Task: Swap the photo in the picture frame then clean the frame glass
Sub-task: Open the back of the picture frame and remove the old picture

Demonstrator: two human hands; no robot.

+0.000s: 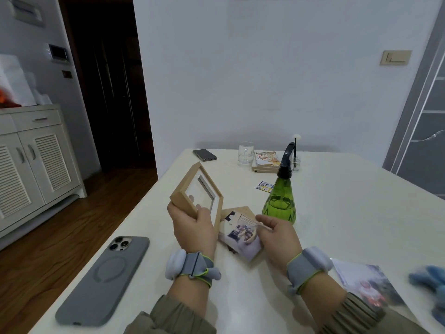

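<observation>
Left hand (192,225) is gripping the frame (196,192) tilted, opening facing the camera. Right hand (277,235) is pinching the photo (243,233), its long axis running diagonally.

Open white surface (349,213) stretches wide on the right, clear from the green spray bottle (280,201) out to the far edge. That bottle stands tall just beyond the right hand (277,239), blocking a straight reach forward there. Left hand (192,227) holds the wooden frame (192,189) tilted up in its grip, filling the middle lane. Beneath, the photo (243,235) and backing board cover the spot between the hands. Near left, a grey phone (103,280) lies flat. Near right, a second photo (368,285) and a blue cloth (431,283) crowd the corner. Far edge: dark phone (204,155), glass (246,153), books (266,162).
</observation>
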